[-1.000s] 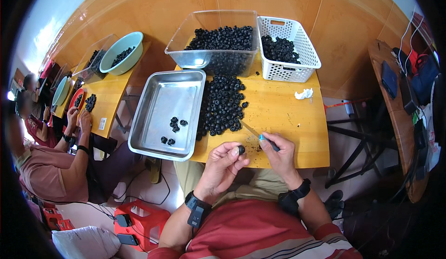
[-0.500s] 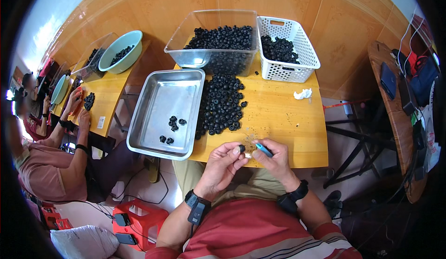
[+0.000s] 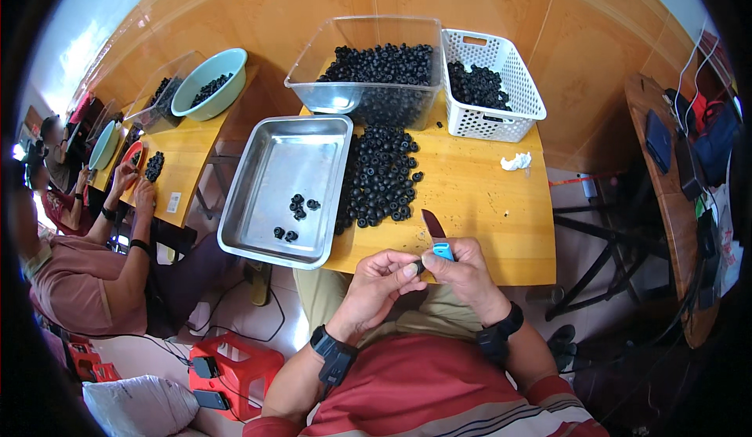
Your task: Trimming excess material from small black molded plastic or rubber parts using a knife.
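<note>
Between the thumb and fingers of my left hand is a small round black part. My right hand grips a knife by its light blue handle, the dark blade pointing up and away over the table. Both hands nearly meet at the table's front edge, with the knife handle close beside the black part. Just beyond my left hand lies a pile of black parts. To the left, a metal tray holds several loose black parts.
A clear plastic bin and a white perforated basket, both with black parts, stand at the back. A crumpled white scrap lies on the right of the wooden table. At left a co-worker handles similar parts near a green basin.
My right hand has turned the knife so its blade now shows pointing upward. My hands have come closer together. The whole view has shifted slightly.
</note>
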Available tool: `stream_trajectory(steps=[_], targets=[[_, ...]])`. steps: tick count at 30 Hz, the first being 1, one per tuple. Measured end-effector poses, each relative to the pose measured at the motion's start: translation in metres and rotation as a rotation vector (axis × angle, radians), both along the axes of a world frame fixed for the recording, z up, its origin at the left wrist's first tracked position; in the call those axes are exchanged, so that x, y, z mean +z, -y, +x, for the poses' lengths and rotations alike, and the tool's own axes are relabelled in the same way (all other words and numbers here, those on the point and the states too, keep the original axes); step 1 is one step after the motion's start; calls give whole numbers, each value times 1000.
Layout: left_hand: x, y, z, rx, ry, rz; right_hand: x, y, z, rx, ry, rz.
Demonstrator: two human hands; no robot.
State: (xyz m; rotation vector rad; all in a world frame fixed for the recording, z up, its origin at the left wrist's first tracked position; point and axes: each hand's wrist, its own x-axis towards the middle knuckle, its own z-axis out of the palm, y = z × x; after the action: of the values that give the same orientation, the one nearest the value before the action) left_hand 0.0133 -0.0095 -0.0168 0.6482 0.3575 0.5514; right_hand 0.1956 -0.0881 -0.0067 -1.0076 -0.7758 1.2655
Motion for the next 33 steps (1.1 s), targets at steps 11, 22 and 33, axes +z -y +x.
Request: stream_trajectory(steps=[11,22,33], targets=[[42,-43,-66,617,-890,1376,-25,0,16,-354,491,55],[39,-73,-100,828,-1081,1605,-23,3,15,-378,577,36],[-41,14,-168,1006,-1114,1406,7,13,57,-893,426,164]])
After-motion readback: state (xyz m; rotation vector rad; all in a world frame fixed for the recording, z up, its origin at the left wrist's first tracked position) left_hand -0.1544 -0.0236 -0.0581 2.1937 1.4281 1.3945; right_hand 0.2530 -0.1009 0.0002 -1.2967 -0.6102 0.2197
